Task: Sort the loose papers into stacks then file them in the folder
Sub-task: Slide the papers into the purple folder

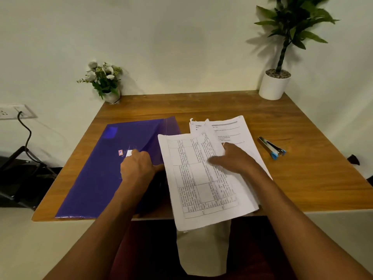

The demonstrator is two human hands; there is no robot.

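Head view: the left hand [137, 166] curls its grip round the lifted front cover of the purple folder [96, 174]. The folder lies on the tabletop [302, 178], its long axis running from near left to far right, and its inside is too dark to make out. The right hand [234, 158] clamps the tabled sheets [193, 188], thumb on top and fingers hidden beneath. Their long axis points away from the person, and the near end overhangs the tabletop edge. Beyond this grip lie more printed pages [232, 128], partly covered. To its right lies 1 stapler [272, 147].

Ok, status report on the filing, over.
Left hand grips purple folder flap. Right hand holds printed sheets, not yet filed. Stapler off right, nothing blocking.
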